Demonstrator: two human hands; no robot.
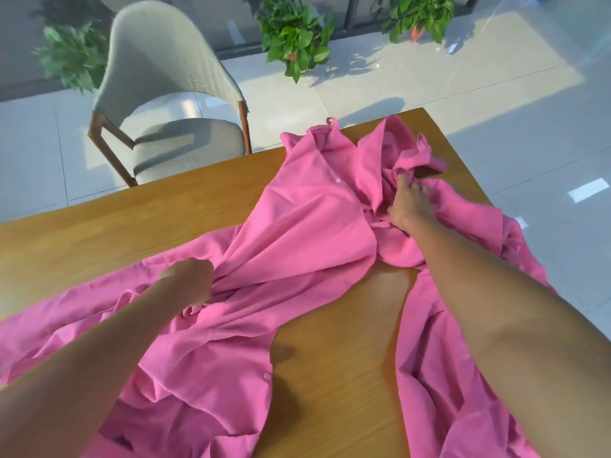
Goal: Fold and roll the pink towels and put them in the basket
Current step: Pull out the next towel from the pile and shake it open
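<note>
Left hand (pixel 190 280): fingers curled tight into a fist, bunching a fold of the pink cloth (pixel 307 226) at about 8 o'clock of the frame. Right hand (pixel 411 201): fingers bent down and pressed into the crumpled fabric at about 2 o'clock, thumb tucked in a crease; looks like a pinch on the cloth. The cloth lies spread and wrinkled across the wooden table (pixel 115 233), from the far corner at 1 o'clock down to the near edge, with small buttons showing; it reads more as a garment than a towel. Bare wood shows between both forearms. Beyond the table, a grey chair (pixel 172 94) at 11 o'clock and potted plants (pixel 294 38) at 12, on pale floor tiles.
</note>
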